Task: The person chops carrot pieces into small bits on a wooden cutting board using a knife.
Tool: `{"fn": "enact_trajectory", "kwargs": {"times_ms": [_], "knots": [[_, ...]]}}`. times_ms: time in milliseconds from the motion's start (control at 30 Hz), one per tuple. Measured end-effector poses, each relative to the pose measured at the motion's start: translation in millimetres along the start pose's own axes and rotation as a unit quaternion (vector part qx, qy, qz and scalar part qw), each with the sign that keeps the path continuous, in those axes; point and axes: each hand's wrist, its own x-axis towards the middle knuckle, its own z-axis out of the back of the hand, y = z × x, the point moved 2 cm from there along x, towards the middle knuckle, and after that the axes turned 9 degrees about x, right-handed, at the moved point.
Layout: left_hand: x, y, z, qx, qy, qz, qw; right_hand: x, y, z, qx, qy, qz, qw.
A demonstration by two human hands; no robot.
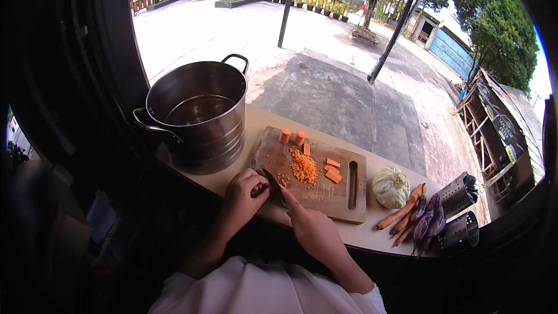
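Head view: right hand partly hides knife.

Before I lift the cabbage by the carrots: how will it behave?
The cabbage looks roundish, so it may roll if nudged. Its tightly packed leaves suggest a firm body, probably fairly heavy for its size. The outer leaves look wrinkled, so some might peel under a hard grip.

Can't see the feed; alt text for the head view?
A person's right hand holds a dark knife over a brown wooden cutting board, the left hand beside the blade, near diced orange carrot. A silver metal pot stands left of the board; a pale round cabbage and purple vegetables lie to its right.
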Motion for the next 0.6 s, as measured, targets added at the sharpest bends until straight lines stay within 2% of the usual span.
{"fn": "enact_trajectory", "kwargs": {"times_ms": [100,400,533,600], "knots": [[0,1,0,-0.002,0.000,0.001,1.000,5,5,2,-0.028,0.016,-0.019,0.999],[-1,-6,4,0.027,-0.007,-0.009,1.000,-1,-10,15,0.080,-0.121,0.060,0.988],[0,-3,2,0.021,-0.043,-0.049,0.998,-16,-17,27,0.044,-0.151,0.055,0.986],[1,-6,5,-0.005,-0.066,-0.025,0.997,-23,-26,26,0.030,-0.138,0.050,0.989]]}}
